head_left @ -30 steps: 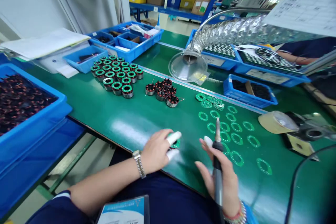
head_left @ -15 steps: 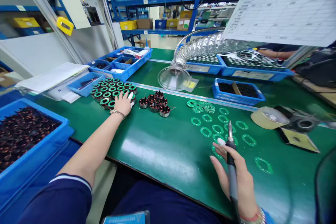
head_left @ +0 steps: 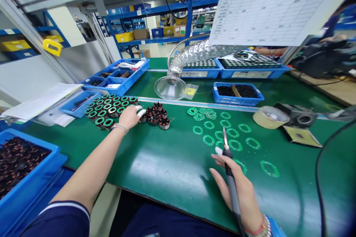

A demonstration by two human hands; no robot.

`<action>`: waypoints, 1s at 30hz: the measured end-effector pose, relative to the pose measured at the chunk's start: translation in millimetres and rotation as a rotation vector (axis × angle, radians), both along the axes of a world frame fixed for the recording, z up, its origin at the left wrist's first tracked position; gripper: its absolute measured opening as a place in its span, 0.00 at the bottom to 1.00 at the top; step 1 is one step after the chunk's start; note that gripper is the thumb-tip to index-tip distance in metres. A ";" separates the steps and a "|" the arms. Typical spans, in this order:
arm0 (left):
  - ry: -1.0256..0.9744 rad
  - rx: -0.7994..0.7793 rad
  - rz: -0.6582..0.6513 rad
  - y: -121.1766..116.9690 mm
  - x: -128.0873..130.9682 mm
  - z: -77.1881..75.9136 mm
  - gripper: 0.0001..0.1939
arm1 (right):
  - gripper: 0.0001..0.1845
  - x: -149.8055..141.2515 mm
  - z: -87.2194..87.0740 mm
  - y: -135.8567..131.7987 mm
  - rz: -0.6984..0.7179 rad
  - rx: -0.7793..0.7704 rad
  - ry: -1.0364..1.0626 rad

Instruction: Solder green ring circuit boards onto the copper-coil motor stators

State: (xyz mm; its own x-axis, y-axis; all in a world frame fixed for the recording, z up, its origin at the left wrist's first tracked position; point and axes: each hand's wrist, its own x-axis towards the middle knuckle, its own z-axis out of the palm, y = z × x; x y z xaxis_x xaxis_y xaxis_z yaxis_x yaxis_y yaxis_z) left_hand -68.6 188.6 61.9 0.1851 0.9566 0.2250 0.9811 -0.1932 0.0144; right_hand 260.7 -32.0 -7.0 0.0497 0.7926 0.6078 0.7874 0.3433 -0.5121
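My left hand is stretched forward over the table, white cots on two of its fingertips. Those fingertips are at the leftmost bare motor stator, apart and not visibly closed around it; contact is hard to make out. Beside it stand several more bare stators with copper windings. Just left of the hand is a cluster of stators topped with green ring boards. My right hand grips a soldering iron, tip up. Loose green ring boards lie beyond and around the iron.
A fume extraction funnel hangs over the back strip. Blue bins surround the area: a bin of dark parts, a compartment tray and a large bin at left. A roll of tape and an iron stand sit at right.
My left hand carried a green-topped stator from the near edge to the left cluster, released it, then shifted right to the bare stators. The soldering iron stays in my right hand.
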 end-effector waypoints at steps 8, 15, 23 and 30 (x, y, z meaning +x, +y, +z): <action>-0.021 -0.075 -0.082 -6.7 45.3 -27.9 0.30 | 0.18 -2.5 3.0 0.6 0.024 0.007 0.020; -0.068 -0.071 -0.142 -3.1 71.2 -32.9 0.26 | 0.17 -5.3 1.8 1.7 0.021 0.021 0.006; -0.128 -0.013 -0.323 -7.6 79.3 -21.9 0.23 | 0.19 3.1 -1.9 5.6 -0.088 0.034 0.049; -0.117 -0.013 -0.398 -54.0 61.4 -24.9 0.20 | 0.21 23.6 4.9 3.8 -0.173 0.053 0.091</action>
State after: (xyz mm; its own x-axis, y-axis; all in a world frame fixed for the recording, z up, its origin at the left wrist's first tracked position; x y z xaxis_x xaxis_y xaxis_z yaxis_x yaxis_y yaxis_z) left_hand -7.2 134.6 37.0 0.5154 0.8181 0.2551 0.8212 -0.5566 0.1259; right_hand 284.3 -28.2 -2.1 0.2391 0.7343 0.6353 0.7880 0.2355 -0.5688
